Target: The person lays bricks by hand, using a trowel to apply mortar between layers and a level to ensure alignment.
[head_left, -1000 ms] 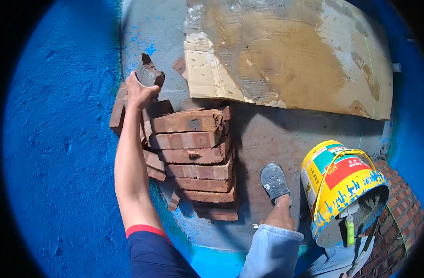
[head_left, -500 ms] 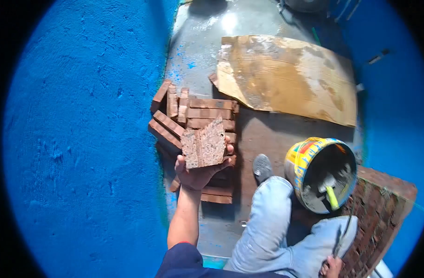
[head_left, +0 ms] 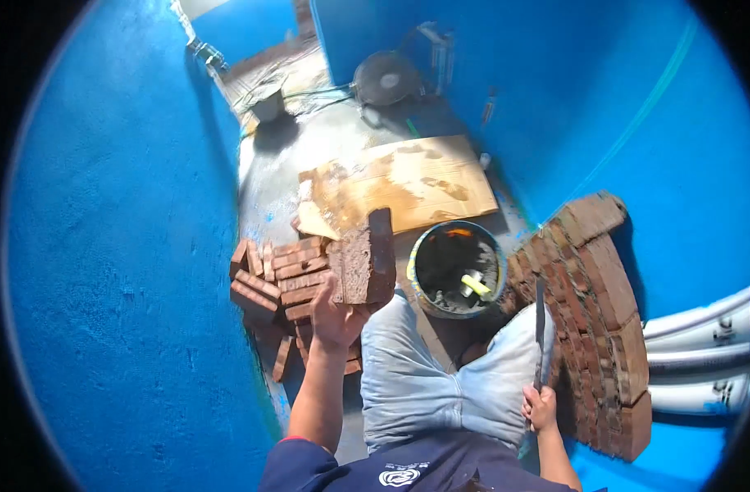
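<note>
My left hand (head_left: 334,318) grips a red brick (head_left: 360,261) from below and holds it up in front of the brick pile. The brick's rough face and one darker side show. Beside my right knee, my right hand (head_left: 542,408) is closed round a long, thin, dark-bladed tool (head_left: 540,332), pointing upward and seen nearly edge-on; its exact kind cannot be made out. Between my knees and the cardboard stands a bucket (head_left: 417,287) of grey mortar (head_left: 445,266), with a yellow-handled tool (head_left: 476,284) lying in it. Right of it rises a low brick wall (head_left: 584,303) with mortar joints.
Loose bricks (head_left: 300,275) lie stacked at the left, near a blue wall (head_left: 137,287). Beyond the bucket lies a stained cardboard sheet (head_left: 424,176). A round fan (head_left: 386,79) and a dark pail (head_left: 268,108) stand farther off. White tubular things (head_left: 695,328) lie behind the brick wall.
My view has swung to the right, bringing the low brick wall fully in. The brick in my left hand has turned to show its side. The right-hand tool now points upright.
</note>
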{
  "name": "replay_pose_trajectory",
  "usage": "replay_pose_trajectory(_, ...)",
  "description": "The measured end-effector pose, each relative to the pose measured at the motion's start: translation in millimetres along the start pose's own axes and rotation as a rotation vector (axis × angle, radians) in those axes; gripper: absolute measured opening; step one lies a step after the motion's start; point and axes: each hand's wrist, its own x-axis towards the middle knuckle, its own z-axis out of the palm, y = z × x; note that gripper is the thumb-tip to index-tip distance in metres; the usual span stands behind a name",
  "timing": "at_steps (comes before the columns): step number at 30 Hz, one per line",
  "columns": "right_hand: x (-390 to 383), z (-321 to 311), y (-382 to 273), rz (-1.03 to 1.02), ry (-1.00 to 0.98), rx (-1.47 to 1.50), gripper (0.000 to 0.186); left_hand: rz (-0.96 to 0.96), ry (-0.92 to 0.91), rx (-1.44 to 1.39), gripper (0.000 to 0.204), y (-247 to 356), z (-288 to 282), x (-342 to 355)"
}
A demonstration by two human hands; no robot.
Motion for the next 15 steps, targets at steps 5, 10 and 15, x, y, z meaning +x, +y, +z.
replay_pose_trajectory(5, -34.1, -14.2, -52.1, -0.049, 0.133, 0.115, 0.029, -0.306, 0.118, 0.078, 0.055, -93.2, 12.5, 32.7)
replay_pose_trajectory(10, -71.2, -50.9, -200.2, -0.041, 0.375, 0.158, 0.026, -0.498, -0.099, 0.223, 0.075, -129.3, 98.7, 64.3)
replay_pose_trajectory(15, -88.2, -121.1, -223.2, -0.275, 0.472, 0.225, 0.035, -0.584, -0.167, 0.126, 0.047, -229.7, 140.0, 141.0)
